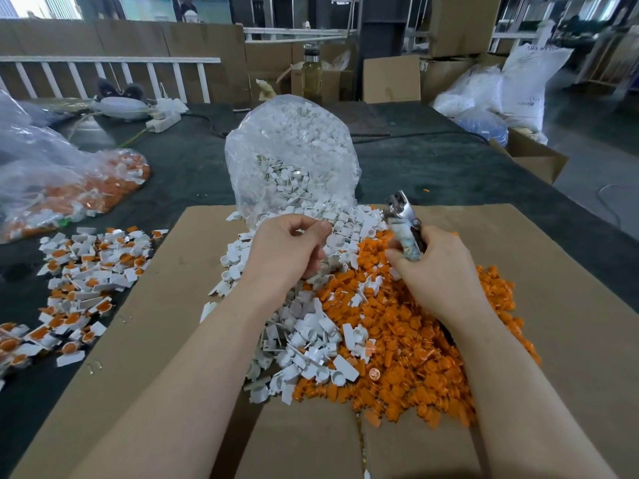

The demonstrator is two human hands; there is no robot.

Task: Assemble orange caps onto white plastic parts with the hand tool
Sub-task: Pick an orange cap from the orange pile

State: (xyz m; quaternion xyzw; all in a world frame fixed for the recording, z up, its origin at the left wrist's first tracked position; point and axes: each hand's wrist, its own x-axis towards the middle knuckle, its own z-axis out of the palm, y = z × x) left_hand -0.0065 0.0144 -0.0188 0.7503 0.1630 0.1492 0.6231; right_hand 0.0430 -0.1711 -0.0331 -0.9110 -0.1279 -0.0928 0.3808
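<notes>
A heap of loose white plastic parts [304,333] lies on the cardboard sheet [145,357], spilling from a clear bag [290,157]. To its right spreads a heap of orange caps [415,347]. My left hand [290,250] hovers over the white parts with fingers curled and fingertips pinched together; a small white piece seems to sit between them, but it is blurred. My right hand [432,267] grips the taped handle of a metal hand tool [403,219], whose head points up and away from me.
Assembled white-and-orange pieces [83,271] lie scattered at the left, partly on the dark table [449,167]. A clear bag of more such pieces [62,188] sits far left. A power strip [162,121], a bottle [311,74] and cardboard boxes stand at the back.
</notes>
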